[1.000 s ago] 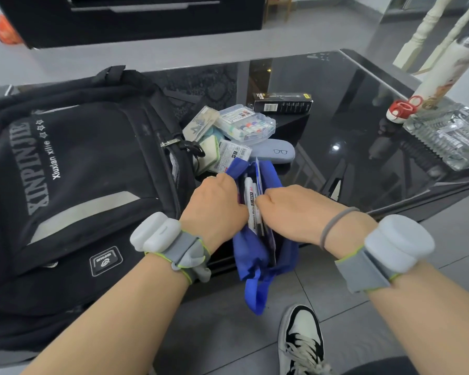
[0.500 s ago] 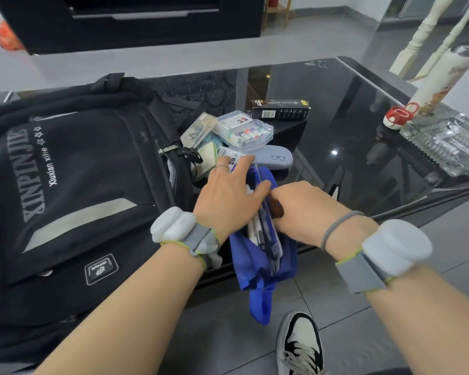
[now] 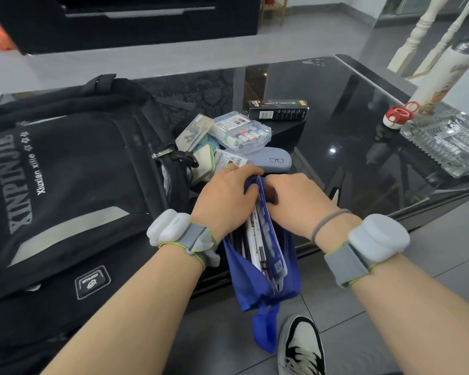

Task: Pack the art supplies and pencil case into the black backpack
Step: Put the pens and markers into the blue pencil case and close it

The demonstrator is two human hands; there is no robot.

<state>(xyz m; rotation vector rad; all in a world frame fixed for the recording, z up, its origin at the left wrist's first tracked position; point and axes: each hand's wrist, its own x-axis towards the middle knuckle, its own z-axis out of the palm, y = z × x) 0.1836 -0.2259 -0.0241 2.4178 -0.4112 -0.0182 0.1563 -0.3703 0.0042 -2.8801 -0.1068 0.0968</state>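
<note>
Bright, sharp wide-angle view; glare spot on glossy table (image 3: 332, 151).

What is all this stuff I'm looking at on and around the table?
backpack: one, black, lying on table's left side
pencil case: one, blue, open, over table's near edge
marker: one, white, inside pencil case
clear box: one, holds coloured items, centre of table
glasses case: one, grey-blue, beside clear box
black box: one, behind clear box
table: one, glossy black
shoe: one, black and white, on floor
left hand: grips pencil case's top
right hand: grips pencil case's top
</note>
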